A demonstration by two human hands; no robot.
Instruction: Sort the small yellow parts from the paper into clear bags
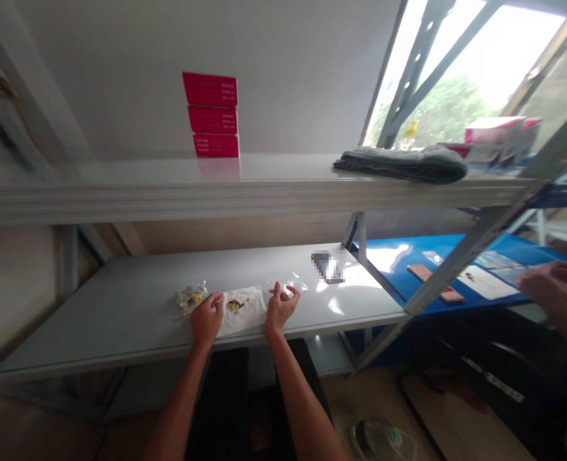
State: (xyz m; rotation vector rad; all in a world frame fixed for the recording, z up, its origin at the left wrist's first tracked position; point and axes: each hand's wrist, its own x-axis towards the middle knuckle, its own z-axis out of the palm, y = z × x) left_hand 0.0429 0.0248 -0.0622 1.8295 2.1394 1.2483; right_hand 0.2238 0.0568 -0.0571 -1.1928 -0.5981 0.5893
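Note:
A white paper sheet [247, 320] lies flat near the table's front edge, with small yellow and dark brown pieces [236, 306] heaped on it. My left hand [207, 316] is at the sheet's left edge, its fingers curled; whatever they hold, if anything, is hidden. Just left of that hand, a clear plastic bag with yellow pieces [191, 297] rests on the table. Past the sheet's right side, my right hand [281, 308] has its thumb and fingers bent together at an empty-looking clear plastic bag [297, 280], which spreads out behind the fingertips.
A pixelated flat object [329, 266] lies back right on the grey table [134, 307]. Overhead, a shelf [283, 192] carries red boxes [214, 115] and a folded dark cloth [401, 164]. At right, a co-worker's hands [552, 282] are over a blue table [427, 246]; a metal post stands between.

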